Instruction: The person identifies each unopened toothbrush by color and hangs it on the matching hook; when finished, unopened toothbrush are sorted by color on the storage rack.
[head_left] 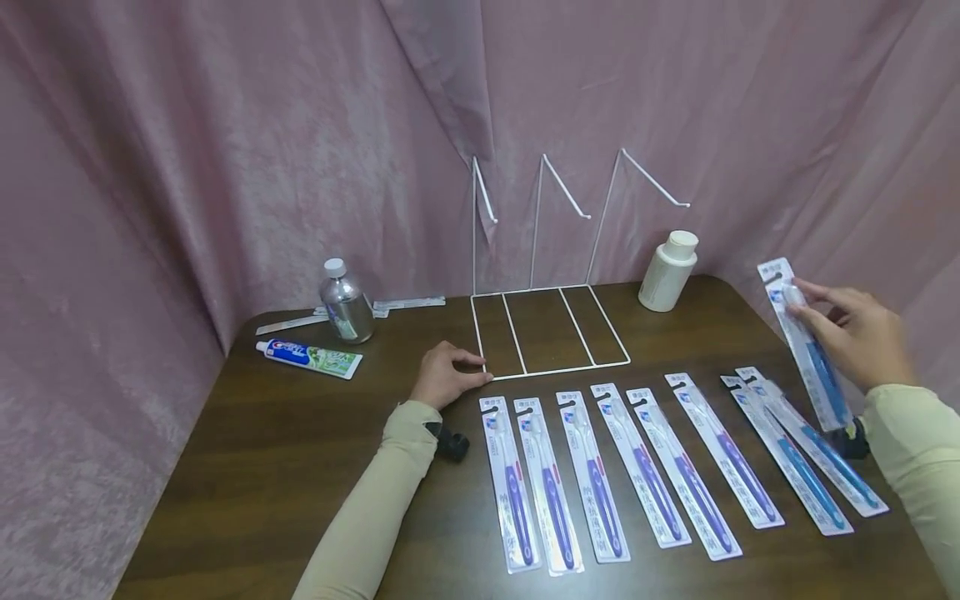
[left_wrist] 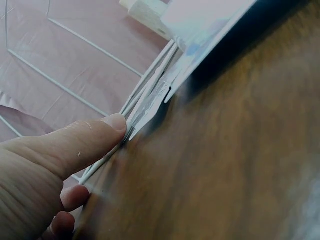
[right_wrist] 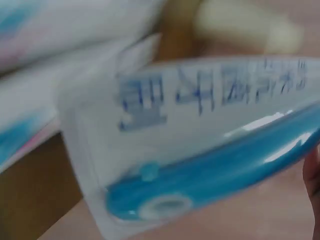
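The right hand [head_left: 851, 333] grasps a blue toothbrush in its clear blister pack [head_left: 806, 346], raised above the brown wooden table [head_left: 285, 450]. The left hand [head_left: 444, 377], fingers loosely curled, rests on the white wire rack's [head_left: 551, 333] front corner; its three compartments hold nothing.

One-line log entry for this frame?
left hand: presses wire rack corner | right hand: holds blue toothbrush pack aloft | table: packs in row

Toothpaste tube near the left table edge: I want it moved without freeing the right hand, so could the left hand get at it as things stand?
Probably yes. The left hand rests on the wire rack corner holding nothing, and bare table lies between it and the toothpaste tube.
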